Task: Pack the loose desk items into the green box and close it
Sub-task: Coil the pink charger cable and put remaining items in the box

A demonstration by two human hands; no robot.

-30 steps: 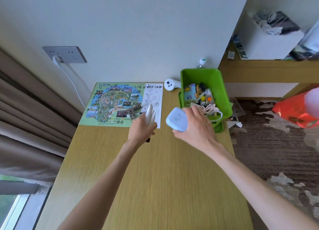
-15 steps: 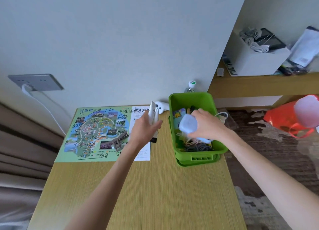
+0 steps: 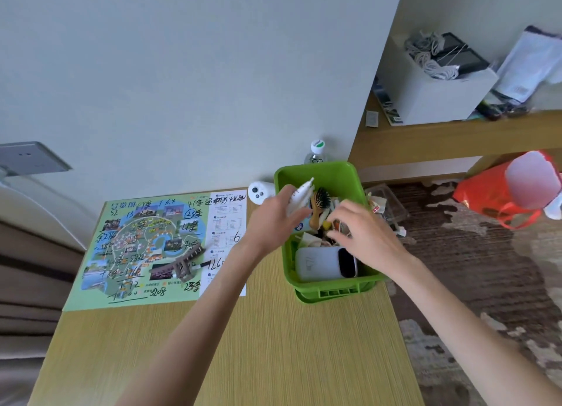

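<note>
center frame: left hand (image 3: 269,220) grasps a white tube (image 3: 300,195) over the green box (image 3: 317,170); right hand (image 3: 368,235) dips inside, grip unclear, above the power bank (image 3: 317,264).

Both arms are stretched out — a white tube (image 3: 299,197) is gripped by the left hand (image 3: 270,220), the right hand (image 3: 368,238) is held loose.
</note>
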